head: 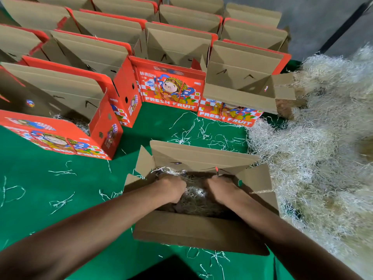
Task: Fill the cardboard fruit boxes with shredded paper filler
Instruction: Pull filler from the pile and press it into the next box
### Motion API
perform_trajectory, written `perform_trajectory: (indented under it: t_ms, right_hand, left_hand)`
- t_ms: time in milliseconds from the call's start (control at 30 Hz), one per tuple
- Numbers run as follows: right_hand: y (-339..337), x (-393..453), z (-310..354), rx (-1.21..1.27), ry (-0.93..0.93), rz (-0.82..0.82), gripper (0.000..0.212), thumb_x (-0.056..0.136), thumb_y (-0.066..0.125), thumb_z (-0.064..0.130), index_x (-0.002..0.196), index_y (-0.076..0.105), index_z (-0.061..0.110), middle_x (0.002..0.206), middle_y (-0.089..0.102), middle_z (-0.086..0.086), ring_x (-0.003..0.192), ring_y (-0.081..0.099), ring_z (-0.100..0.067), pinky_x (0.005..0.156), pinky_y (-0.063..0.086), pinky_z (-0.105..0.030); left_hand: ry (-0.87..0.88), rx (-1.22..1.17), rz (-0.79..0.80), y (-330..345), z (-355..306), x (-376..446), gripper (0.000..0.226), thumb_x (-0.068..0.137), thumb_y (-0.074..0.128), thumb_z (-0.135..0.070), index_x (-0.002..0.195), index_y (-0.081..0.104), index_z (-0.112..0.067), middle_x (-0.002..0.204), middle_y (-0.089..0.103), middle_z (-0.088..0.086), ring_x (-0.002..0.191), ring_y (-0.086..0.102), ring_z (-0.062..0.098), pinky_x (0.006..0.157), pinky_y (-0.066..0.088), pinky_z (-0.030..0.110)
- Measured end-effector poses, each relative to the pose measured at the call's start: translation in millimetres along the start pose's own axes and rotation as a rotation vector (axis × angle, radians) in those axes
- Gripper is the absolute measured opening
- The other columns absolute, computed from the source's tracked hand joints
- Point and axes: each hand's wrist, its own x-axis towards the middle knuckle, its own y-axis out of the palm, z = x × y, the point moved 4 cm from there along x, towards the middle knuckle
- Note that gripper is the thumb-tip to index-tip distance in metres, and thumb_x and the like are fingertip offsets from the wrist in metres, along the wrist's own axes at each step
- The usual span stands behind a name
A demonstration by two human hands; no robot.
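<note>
Both hands, left (pixel 173 186) and right (pixel 219 188), have their grip curled into shredded paper (pixel 194 196) inside the open box (pixel 197 231).

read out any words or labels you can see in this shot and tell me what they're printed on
"FRESH FRUIT": front of the middle red box.
"FRESH FRUIT": front of the red box on the right, partly covered by its flap.
Chinese characters and small logos on the red boxes: too small to read.
Near-left red box: its lettering is cut off.

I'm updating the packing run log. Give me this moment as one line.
step: packing filler | left hand: in open box, on shredded paper | right hand: same | filler pile: right of box
</note>
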Motion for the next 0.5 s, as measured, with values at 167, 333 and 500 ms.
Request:
perform_trajectory:
  t_ms: [167,333,500]
  right_hand:
    - [-2.4,8.0,20.9,0.08,-0.175,0.067,0.022,0.099,0.057,0.017,0.118,0.069,0.015,0.12,0.068,-0.009,0.107,0.065,-0.025,0.092,0.051,-0.035]
    - [24.5,19.9,16.0,-0.104,-0.312,-0.021,0.041,0.101,0.053,0.028,0.14,0.052,0.013,0.147,0.047,-0.019,0.13,0.051,-0.036,0.108,0.042,-0.045]
    - [41.0,28.5,7.1,-0.309,-0.267,0.011,0.07,0.097,0.057,0.036,0.157,0.022,0.025,0.162,0.022,-0.012,0.149,0.021,-0.032,0.114,0.029,-0.052]
  left_hand:
    - [0.107,-0.012,-0.295,-25.1,-11.7,-5.3,0.021,0.089,0.058,-0.001,0.106,0.068,-0.01,0.105,0.068,0.009,0.101,0.065,0.028,0.085,0.053,0.039]
    - [0.254,-0.204,-0.166,11.1,-3.1,4.1,0.04,0.105,0.041,-0.01,0.144,0.05,-0.012,0.152,0.045,0.005,0.139,0.042,0.022,0.116,0.03,0.032]
    - [0.222,-0.252,-0.035,13.6,-0.6,5.2,0.069,0.1,0.044,0.007,0.159,0.015,-0.014,0.168,0.0,0.009,0.154,0.001,0.025,0.123,0.006,0.035]
